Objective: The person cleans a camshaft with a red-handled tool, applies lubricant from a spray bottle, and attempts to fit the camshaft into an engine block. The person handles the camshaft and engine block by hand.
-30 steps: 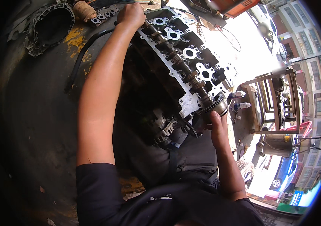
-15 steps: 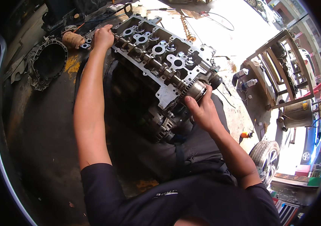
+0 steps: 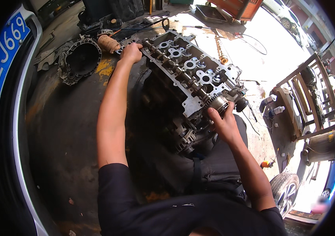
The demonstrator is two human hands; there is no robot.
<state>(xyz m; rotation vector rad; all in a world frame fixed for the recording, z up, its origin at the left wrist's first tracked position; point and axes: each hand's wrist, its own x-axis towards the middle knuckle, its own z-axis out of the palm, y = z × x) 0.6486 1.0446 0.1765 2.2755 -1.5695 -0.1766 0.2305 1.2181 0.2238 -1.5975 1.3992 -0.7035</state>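
An engine (image 3: 187, 106) stands on the floor before me, its cylinder head (image 3: 181, 37) uncovered. Lengthwise along the head's near side lies a camshaft (image 3: 181, 74), with a toothed round gear (image 3: 217, 103) at its right end. My right hand (image 3: 225, 122) is closed round that gear, thumb on the near side and fingers beyond. At the far left end my left hand (image 3: 131, 53) is closed on the camshaft's end; its fingertips are partly hidden. On the head's other side no camshaft lies over the journals. Below the gear an alternator (image 3: 185, 137) shows on the engine's side.
A second camshaft (image 3: 221, 50) lies on the sunlit floor beyond the engine. To the left are a bell housing (image 3: 80, 59) and a car bumper (image 3: 23, 118). Rightward stand two bottles (image 3: 275, 111), a wooden frame (image 3: 313, 94), a metal drum (image 3: 321, 146) and a wheel (image 3: 285, 190).
My view has swung left and up, so the engine and both hands appear farther right and lower. Both hands keep their hold at the camshaft's two ends.
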